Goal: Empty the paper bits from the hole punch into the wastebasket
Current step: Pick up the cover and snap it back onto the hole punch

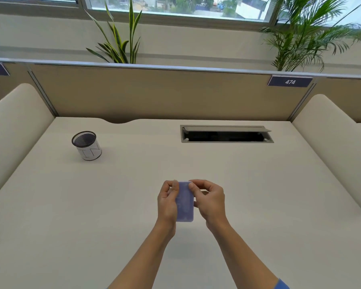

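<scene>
- Wastebasket (86, 145): small mesh cup with a white wrap, stood near the desk's (133, 205) far left corner.
- Left hand (167, 203): closed on the hole punch's left edge.
- Hole punch (184, 203): pale purple, flat, rounded corners, held above the near centre; best kept level until over the cup.
- Right hand (208, 200): pinched its right edge.

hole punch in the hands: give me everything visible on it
The hole punch shows as a flat, pale purple rounded rectangle, plastic by its look and slightly blurred. It is held above the desk, long side pointing away from the person. The left hand grips its left edge, the right hand its right edge, fingertips at the far end. No paper bits show.
</scene>
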`<state>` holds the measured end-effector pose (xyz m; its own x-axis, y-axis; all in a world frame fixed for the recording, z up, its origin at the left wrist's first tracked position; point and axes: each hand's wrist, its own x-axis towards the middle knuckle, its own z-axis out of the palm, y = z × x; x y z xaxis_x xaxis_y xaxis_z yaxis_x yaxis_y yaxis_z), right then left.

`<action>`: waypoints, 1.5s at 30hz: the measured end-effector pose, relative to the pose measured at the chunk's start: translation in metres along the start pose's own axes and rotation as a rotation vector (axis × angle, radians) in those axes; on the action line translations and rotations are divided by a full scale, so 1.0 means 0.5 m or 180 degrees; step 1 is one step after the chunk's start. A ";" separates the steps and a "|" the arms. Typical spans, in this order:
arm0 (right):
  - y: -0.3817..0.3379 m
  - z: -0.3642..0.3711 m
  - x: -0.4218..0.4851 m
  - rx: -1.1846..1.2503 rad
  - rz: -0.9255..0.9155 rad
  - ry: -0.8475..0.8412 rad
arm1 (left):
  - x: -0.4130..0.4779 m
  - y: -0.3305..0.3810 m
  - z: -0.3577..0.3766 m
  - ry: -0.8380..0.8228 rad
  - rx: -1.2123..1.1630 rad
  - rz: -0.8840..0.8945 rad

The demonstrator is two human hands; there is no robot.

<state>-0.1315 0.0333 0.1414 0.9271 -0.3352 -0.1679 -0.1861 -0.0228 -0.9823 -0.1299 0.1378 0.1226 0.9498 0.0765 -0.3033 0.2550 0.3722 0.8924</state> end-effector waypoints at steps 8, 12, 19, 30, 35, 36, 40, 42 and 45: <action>-0.009 0.006 -0.005 -0.0144 -0.0339 0.0185 | -0.002 0.010 0.007 -0.0045 -0.0076 -0.0034; -0.017 0.002 -0.010 0.0142 -0.0355 -0.0035 | 0.005 0.029 0.006 -0.0096 -0.0088 0.0098; 0.007 -0.005 -0.037 -0.0202 -0.0257 -0.0228 | 0.015 0.056 0.005 0.0330 -0.0371 0.0314; 0.001 0.007 -0.039 0.0561 0.0171 0.0186 | -0.013 0.057 0.016 0.0166 -0.0659 0.0606; -0.010 -0.014 -0.009 0.0211 -0.0019 0.0263 | -0.005 0.054 -0.005 -0.0023 -0.0081 0.0821; -0.013 -0.018 -0.003 0.0122 -0.0056 0.0244 | 0.000 0.053 -0.011 -0.0021 0.0087 0.0861; -0.030 -0.036 0.019 -0.0437 -0.0248 0.0028 | 0.021 0.065 -0.030 0.0084 0.0775 0.1179; -0.039 -0.043 0.028 -0.0592 -0.0274 -0.0084 | 0.030 0.080 -0.039 0.0140 0.1207 0.1487; -0.051 -0.049 0.039 -0.0698 -0.0298 -0.0129 | 0.044 0.097 -0.053 0.0105 0.1756 0.1714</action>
<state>-0.1164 0.0043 0.1653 0.9551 -0.2841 -0.0845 -0.1609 -0.2576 -0.9528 -0.1013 0.1820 0.1504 0.9648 0.1470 0.2179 -0.1792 -0.2385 0.9545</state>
